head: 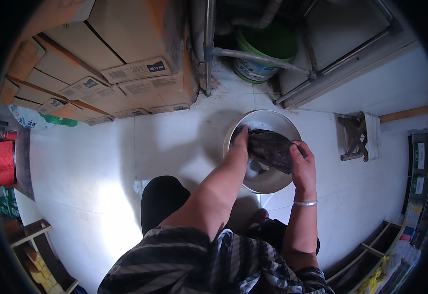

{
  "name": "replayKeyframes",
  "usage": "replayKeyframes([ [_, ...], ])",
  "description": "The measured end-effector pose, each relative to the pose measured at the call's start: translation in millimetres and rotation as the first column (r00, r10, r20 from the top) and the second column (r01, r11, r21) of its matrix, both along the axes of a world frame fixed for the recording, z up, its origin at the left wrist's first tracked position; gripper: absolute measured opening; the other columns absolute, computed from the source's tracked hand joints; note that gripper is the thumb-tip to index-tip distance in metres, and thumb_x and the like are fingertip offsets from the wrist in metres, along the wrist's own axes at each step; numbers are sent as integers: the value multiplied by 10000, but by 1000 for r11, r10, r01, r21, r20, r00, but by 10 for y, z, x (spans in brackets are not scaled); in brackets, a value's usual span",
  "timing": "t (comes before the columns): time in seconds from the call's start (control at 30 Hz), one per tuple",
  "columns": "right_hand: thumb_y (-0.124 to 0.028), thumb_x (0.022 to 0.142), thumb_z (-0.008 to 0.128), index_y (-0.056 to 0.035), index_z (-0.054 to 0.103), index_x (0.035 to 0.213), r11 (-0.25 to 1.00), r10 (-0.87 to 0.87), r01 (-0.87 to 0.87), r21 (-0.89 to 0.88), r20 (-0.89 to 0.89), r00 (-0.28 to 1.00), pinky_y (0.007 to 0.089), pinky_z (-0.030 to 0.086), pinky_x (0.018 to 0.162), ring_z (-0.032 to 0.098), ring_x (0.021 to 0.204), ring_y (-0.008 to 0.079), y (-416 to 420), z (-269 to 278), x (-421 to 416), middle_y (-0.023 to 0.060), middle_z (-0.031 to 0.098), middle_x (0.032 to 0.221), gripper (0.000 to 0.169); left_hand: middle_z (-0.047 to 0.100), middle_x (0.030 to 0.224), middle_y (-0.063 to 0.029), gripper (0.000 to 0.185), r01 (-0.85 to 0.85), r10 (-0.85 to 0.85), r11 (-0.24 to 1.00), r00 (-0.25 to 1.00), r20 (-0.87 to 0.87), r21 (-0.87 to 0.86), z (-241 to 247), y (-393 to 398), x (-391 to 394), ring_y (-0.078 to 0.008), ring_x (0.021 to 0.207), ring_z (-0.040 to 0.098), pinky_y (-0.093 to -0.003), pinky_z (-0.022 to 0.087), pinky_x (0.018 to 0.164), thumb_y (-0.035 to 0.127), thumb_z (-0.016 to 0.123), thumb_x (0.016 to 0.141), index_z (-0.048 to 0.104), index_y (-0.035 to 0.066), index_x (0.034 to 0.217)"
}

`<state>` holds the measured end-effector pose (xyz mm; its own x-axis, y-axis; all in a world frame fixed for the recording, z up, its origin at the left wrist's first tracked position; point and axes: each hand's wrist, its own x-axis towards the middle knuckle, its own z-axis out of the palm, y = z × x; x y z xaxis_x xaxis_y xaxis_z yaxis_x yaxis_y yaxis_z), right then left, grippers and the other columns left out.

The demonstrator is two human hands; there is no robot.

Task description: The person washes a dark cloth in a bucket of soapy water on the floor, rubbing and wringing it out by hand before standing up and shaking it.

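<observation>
A round metal basin [272,185] stands on the tiled floor in front of me, with some water and a little suds in its bottom. Over it is stretched a dark, wet-looking cloth [271,150], possibly a garment. My left hand [240,137] grips the cloth's left end inside the basin; its fingertips are partly hidden. At the right end, my right hand [304,163] pinches the cloth between thumb and fingers, above the basin's right rim.
Stacked cardboard boxes [140,51] rise at the far left. A green bucket [259,62] stands beneath a metal-pipe frame [261,58]. To the right is a folding stool [361,137]. Stocked shelves [416,165] line the right edge, and a wooden rack [43,250] is at lower left.
</observation>
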<state>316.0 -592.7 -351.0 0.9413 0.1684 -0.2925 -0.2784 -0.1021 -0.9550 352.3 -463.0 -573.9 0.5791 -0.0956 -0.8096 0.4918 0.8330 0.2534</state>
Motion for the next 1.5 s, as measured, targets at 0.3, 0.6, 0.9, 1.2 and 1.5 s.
replayKeyframes([
  [0.3, -104, 761, 592, -83, 520, 1115, 921, 218, -8, -389, 500, 838, 391, 261, 1003, 333, 1218, 319, 704, -449, -483, 205, 390, 1274, 361, 612, 904, -139, 563, 353, -101, 766, 892, 441, -537, 688, 181, -167, -309, 803, 584, -441, 453, 792, 571, 452, 777, 598, 48, 924],
  [0.6, -268, 772, 618, -63, 603, 921, 706, 157, 259, -660, 502, 850, 428, 343, 871, 455, 985, 375, 842, -982, -143, 190, 528, 1039, 254, 601, 816, -146, 420, 115, -111, 985, 993, -37, 132, 94, 60, -61, -300, 714, 578, -444, 463, 688, 434, 480, 803, 601, 36, 859],
  [0.9, -412, 848, 464, 16, 581, 981, 729, -150, 175, -661, 95, 984, 404, 417, 832, 540, 960, 380, 30, -1718, 758, 253, 580, 979, 463, 613, 829, -152, 334, 120, -186, 875, 978, 97, 469, 587, -50, -173, -244, 683, 583, -385, 452, 612, 264, 569, 789, 600, -53, 892],
  [1.2, -241, 840, 461, -303, 375, 1280, 227, 396, -367, -902, -258, 881, 485, 352, 953, 261, 1253, 384, 275, -2004, 548, 127, 270, 1345, 452, 525, 1141, -183, 429, 557, -627, -72, 620, -472, 827, 718, 36, -219, -325, 1092, 480, -339, 339, 946, 204, 524, 742, 522, -26, 1104],
  [1.5, -26, 664, 487, -58, 657, 842, 672, 436, -480, -564, -222, 872, 323, 447, 807, 577, 922, 298, 192, -1485, 562, 154, 608, 986, 248, 538, 1117, -192, 510, 444, -332, 557, 894, -302, 702, 29, 197, -157, -309, 1008, 507, -398, 388, 842, 359, 539, 776, 533, -36, 1098],
])
